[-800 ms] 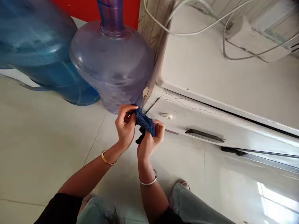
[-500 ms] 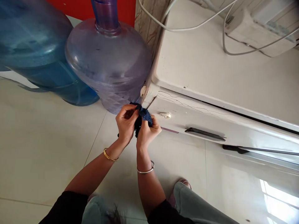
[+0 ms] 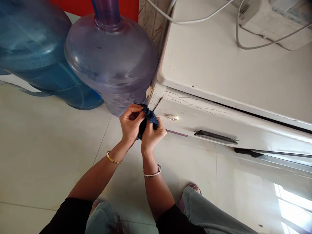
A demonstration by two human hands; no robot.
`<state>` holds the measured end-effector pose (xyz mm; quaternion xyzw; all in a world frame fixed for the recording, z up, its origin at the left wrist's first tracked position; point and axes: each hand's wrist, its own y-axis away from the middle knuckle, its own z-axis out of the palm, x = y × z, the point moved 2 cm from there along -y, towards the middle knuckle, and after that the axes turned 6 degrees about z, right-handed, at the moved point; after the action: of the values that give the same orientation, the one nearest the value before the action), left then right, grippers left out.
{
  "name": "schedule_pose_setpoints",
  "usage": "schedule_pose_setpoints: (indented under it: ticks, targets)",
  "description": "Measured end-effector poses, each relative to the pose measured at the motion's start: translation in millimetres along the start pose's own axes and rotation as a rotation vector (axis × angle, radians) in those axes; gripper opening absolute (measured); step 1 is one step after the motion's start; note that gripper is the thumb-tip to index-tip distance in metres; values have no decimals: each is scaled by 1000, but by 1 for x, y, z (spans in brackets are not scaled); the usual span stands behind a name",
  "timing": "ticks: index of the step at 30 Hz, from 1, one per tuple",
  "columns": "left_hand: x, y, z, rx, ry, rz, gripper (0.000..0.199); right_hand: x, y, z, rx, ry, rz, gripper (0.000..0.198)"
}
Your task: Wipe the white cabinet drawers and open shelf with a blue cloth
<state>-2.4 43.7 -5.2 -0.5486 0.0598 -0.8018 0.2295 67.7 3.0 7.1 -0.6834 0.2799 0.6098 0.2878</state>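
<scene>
A bunched dark blue cloth (image 3: 151,117) with a fuzzy texture is gripped between my two hands. My left hand (image 3: 130,125), with a gold bangle at the wrist, pinches its left side between thumb and fingers. On its right side, my right hand (image 3: 153,135) has the fingers curled round the fabric; a silver bangle is on that wrist. Part of the cloth hangs below and behind the hands, so its full shape is hidden. Both hands are in front of the white cabinet's corner, close to the base of a clear bluish-purple water jug (image 3: 109,58).
A blue water jug (image 3: 36,48) stands to the left. The white cabinet (image 3: 219,65) fills the right, with a dark handle (image 3: 215,137), a pale knob (image 3: 173,117) and a grey cable (image 3: 185,22) across its top. Pale floor tiles (image 3: 48,146) lie below.
The hands stay on the cloth with only slight shifts of the fingers. Less of the cloth hangs out below them. The whole view has shifted a little.
</scene>
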Motion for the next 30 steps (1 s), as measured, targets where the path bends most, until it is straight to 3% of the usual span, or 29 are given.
schedule_pose_setpoints:
  ticks: [4, 9, 15, 22, 27, 30]
  targets:
    - [1, -1, 1, 24, -5, -22, 24, 0, 0, 1, 3, 14, -11, 22]
    - [23, -9, 14, 13, 0, 99, 16, -23, -3, 1, 10, -53, -79, 20]
    - [25, -6, 15, 44, -45, 21, 17, -19, 2, 5, -21, -88, 72, 27]
    - [47, -14, 28, 55, -66, 102, 14, -41, 0, 6, -8, -161, 42, 33]
    - [43, -9, 25, 85, -113, -20, 24, -34, 3, 6, -42, -87, 144, 35]
    - [46, -10, 26, 91, -102, 11, 22, -37, 2, 6, -41, -93, 110, 36]
